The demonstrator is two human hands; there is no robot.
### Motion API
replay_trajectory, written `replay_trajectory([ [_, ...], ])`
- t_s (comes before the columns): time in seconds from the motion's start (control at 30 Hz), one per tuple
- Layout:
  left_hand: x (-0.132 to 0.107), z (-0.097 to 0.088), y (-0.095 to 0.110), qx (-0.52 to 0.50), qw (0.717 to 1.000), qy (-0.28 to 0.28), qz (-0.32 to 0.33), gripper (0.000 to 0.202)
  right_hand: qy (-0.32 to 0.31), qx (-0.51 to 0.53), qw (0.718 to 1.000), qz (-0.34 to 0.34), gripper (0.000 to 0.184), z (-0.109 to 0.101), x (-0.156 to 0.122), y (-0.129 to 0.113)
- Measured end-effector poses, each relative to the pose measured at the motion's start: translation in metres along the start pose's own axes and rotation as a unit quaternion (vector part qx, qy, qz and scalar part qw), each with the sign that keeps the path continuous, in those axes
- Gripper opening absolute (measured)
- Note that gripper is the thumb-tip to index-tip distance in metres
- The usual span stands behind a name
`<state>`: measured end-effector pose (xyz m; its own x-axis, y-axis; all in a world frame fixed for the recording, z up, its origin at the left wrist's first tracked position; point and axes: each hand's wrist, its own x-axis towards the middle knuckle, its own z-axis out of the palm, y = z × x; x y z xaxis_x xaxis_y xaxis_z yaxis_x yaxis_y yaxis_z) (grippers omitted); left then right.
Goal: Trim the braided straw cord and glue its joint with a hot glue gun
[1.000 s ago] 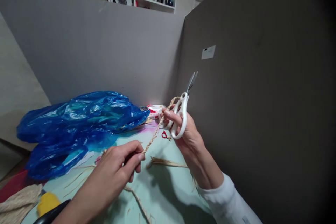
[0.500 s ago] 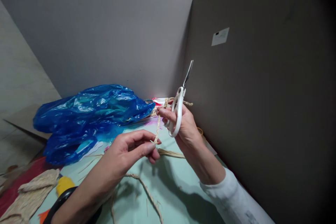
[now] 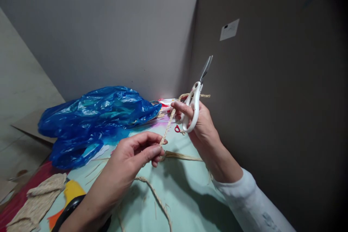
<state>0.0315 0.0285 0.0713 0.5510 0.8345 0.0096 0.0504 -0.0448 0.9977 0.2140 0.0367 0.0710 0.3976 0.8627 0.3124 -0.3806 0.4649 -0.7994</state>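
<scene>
A pale straw-coloured braided cord runs between my two hands above the table. My left hand pinches its lower part between thumb and fingertips. Up and to the right, my right hand is closed around white-handled scissors, whose blades point up, slightly parted at the tips. The cord also passes by the fingers of that hand, and its free end sticks out to the right behind the scissors. Below, a longer stretch of braid lies on the table. Loose straw strands extend right from behind my left fingers.
A crumpled blue plastic bag sits at the back left. Grey panels rise behind and to the right. A woven straw piece and a yellow item lie at the left of the pale green table. A small red ring shows near the scissors.
My right hand has moved right and slightly up with the scissors, which tilt further right. More braid now shows stretched between the hands; my left hand stays nearly in place.
</scene>
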Motion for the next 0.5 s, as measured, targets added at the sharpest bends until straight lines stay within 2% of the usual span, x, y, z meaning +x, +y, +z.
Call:
replay_trajectory([
  [0.1,0.001,-0.001,-0.002,0.034,0.999,-0.014,0.011,0.008,0.002,-0.016,0.999,-0.028,0.034,-0.003,0.002,0.002],
  [0.17,0.000,-0.002,-0.003,0.052,0.998,-0.016,0.036,0.009,-0.004,-0.027,0.999,-0.019,0.037,-0.003,0.002,0.006],
  [0.3,-0.001,-0.004,-0.004,0.029,0.995,-0.007,0.093,0.012,-0.030,-0.037,0.996,0.071,0.043,-0.001,0.000,0.022],
  [0.5,-0.002,-0.005,-0.005,-0.010,0.993,-0.032,0.109,0.013,-0.081,-0.028,0.982,0.171,0.044,0.004,-0.006,0.041],
])
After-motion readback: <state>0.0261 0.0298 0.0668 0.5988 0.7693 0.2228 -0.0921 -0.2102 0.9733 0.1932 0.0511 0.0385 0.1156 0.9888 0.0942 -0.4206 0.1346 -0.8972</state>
